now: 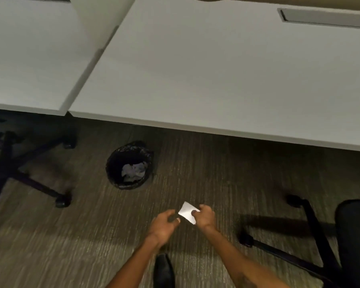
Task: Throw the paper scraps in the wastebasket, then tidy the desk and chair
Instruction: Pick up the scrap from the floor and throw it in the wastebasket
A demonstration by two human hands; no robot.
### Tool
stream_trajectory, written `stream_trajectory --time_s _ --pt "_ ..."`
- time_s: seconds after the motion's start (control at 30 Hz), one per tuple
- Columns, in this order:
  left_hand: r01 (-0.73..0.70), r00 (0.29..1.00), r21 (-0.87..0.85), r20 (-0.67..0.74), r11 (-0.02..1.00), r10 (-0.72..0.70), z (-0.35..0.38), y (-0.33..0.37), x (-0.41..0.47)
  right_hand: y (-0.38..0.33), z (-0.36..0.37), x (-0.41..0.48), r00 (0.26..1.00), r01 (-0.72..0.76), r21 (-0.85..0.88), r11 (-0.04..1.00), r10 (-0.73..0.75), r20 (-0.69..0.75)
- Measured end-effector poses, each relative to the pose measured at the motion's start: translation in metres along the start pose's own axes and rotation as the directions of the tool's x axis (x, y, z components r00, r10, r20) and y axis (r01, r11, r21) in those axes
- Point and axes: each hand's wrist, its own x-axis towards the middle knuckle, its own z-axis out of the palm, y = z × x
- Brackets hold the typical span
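A small white paper scrap [187,212] is pinched in my right hand [204,216] above the carpet. My left hand [164,225] hovers just left of the scrap, fingers curled and apart, its thumb close to the paper's lower corner. The black wastebasket [112,163], lined with a dark bag, stands on the floor up and to the left of my hands, with crumpled paper [133,170] inside. The white desk [195,80] fills the upper part of the view. A black office chair [353,235] stands at the right edge.
A second white desk [29,59] adjoins on the left, with another chair's wheeled base [29,179] under it. A grey cable slot [324,18] sits at the desk's far right. My black shoe [163,271] shows at the bottom. Striped carpet [71,235] covers the floor.
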Motion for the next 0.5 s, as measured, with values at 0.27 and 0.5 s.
stream_trajectory --time_s 0.27,0.5 --pt "0.03 0.997 -0.027 -0.076 0.999 -0.032 -0.069 0.003 -0.03 -0.105 0.023 -0.028 0.996 0.057 0.054 0.997 -0.06 0.065" --pt "0.05 0.988 -0.107 -0.137 0.993 -0.065 -0.127 0.006 -0.023 -0.182 0.045 -0.03 0.986 0.109 0.059 0.992 -0.116 0.116"
